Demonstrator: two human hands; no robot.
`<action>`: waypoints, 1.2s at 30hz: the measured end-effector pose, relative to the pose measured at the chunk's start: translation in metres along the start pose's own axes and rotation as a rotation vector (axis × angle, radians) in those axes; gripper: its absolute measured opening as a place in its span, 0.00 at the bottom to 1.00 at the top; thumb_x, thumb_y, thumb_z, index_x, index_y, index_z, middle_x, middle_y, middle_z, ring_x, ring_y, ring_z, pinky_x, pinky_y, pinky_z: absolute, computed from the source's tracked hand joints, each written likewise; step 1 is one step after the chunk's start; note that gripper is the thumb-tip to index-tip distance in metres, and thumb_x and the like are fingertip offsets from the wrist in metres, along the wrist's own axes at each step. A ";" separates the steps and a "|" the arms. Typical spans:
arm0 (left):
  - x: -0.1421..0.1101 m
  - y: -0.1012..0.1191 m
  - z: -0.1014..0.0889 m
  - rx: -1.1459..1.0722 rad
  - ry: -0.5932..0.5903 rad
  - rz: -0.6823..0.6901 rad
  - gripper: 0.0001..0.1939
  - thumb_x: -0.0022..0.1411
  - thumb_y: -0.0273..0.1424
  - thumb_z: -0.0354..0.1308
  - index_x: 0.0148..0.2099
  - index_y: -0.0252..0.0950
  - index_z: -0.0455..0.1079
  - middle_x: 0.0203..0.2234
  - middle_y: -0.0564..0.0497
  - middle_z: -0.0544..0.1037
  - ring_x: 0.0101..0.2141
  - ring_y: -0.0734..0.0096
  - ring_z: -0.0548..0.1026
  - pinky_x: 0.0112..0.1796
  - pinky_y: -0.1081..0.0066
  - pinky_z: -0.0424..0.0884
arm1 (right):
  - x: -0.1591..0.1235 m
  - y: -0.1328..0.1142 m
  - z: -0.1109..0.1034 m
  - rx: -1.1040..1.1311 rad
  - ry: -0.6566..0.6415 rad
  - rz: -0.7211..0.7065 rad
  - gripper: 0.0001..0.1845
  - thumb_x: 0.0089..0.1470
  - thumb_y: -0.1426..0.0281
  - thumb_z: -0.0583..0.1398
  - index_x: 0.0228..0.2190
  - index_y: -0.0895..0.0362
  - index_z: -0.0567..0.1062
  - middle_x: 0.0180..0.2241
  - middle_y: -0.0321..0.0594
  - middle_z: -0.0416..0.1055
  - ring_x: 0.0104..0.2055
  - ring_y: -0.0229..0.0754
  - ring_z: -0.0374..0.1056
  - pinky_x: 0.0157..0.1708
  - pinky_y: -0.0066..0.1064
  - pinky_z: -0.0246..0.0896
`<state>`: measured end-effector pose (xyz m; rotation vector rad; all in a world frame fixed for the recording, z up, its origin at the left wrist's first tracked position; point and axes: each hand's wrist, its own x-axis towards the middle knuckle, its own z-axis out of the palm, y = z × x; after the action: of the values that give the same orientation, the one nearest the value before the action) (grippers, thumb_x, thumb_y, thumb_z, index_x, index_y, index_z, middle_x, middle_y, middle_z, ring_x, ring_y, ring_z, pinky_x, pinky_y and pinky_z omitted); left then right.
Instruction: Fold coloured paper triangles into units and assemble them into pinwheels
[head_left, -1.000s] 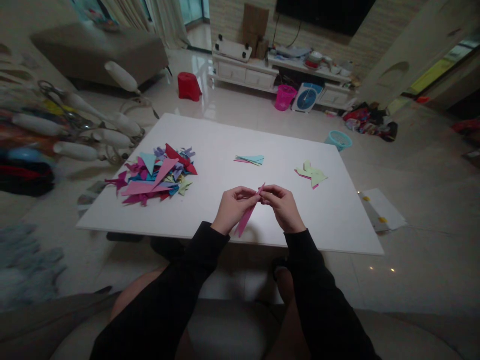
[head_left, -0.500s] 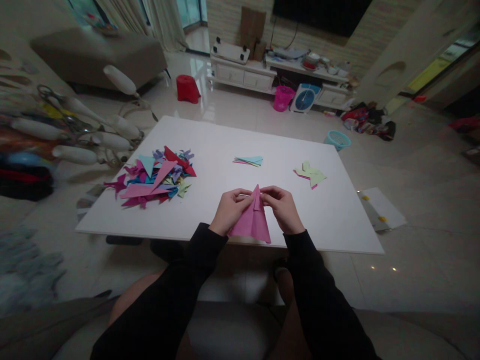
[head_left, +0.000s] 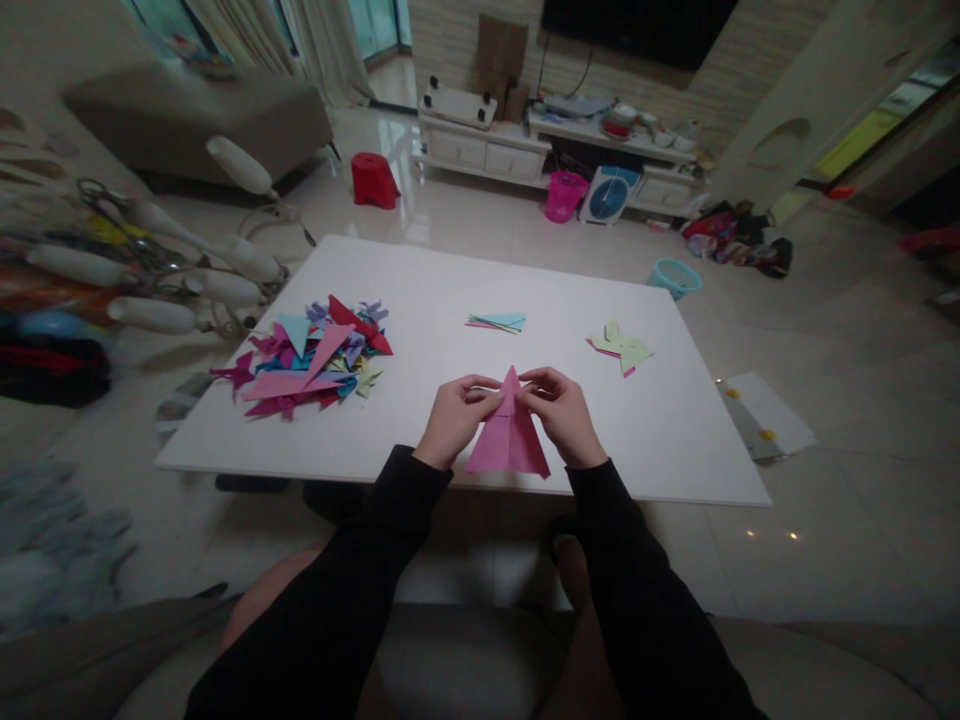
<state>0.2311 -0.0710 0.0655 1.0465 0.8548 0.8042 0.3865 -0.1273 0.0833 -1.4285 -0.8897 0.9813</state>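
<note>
A pink folded sheet of paper [head_left: 510,447] is held above the near edge of the white table, its narrow tip pointing away from me and its wide end toward me. My left hand [head_left: 459,415] pinches its left side near the tip. On the opposite side, my right hand [head_left: 559,408] grips it between thumb and fingers. A crease runs down its middle, and a short flap edge crosses it between the thumbs. Beyond my hands lies a small stack of folded papers [head_left: 496,321], light blue on top.
A heap of colourful folded paper pieces [head_left: 315,360] covers the left part of the white table [head_left: 420,280]. To the right lie light green and pink folded papers [head_left: 621,348]. A blue basket [head_left: 675,277] stands past the far right corner; a red stool [head_left: 374,181] is on the floor beyond.
The pink paper has opened out flatter, with its wide end spread and shifted slightly right. Both hands keep hold near the tip, almost unmoved.
</note>
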 end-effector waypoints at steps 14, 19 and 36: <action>0.004 0.001 -0.006 -0.017 0.039 -0.005 0.18 0.48 0.37 0.73 0.38 0.32 0.77 0.27 0.47 0.82 0.28 0.70 0.77 0.32 0.72 0.69 | 0.003 0.004 -0.006 -0.010 0.203 -0.093 0.13 0.40 0.68 0.71 0.30 0.55 0.77 0.26 0.34 0.73 0.28 0.37 0.66 0.31 0.32 0.61; 0.003 0.003 -0.006 -0.020 0.017 -0.009 0.18 0.48 0.38 0.73 0.38 0.32 0.78 0.27 0.46 0.82 0.28 0.70 0.77 0.32 0.71 0.70 | 0.001 0.002 -0.002 -0.016 0.101 -0.070 0.14 0.43 0.62 0.72 0.31 0.55 0.78 0.25 0.34 0.72 0.29 0.38 0.66 0.31 0.32 0.60; -0.002 0.006 -0.004 -0.016 -0.114 0.020 0.17 0.51 0.35 0.73 0.41 0.30 0.79 0.36 0.42 0.83 0.34 0.66 0.80 0.39 0.67 0.74 | -0.004 -0.001 0.006 0.011 -0.064 -0.028 0.12 0.45 0.62 0.72 0.30 0.56 0.80 0.26 0.37 0.76 0.29 0.39 0.68 0.34 0.34 0.64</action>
<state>0.2254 -0.0692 0.0709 1.0778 0.7411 0.7602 0.3794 -0.1286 0.0843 -1.3786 -0.9478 1.0144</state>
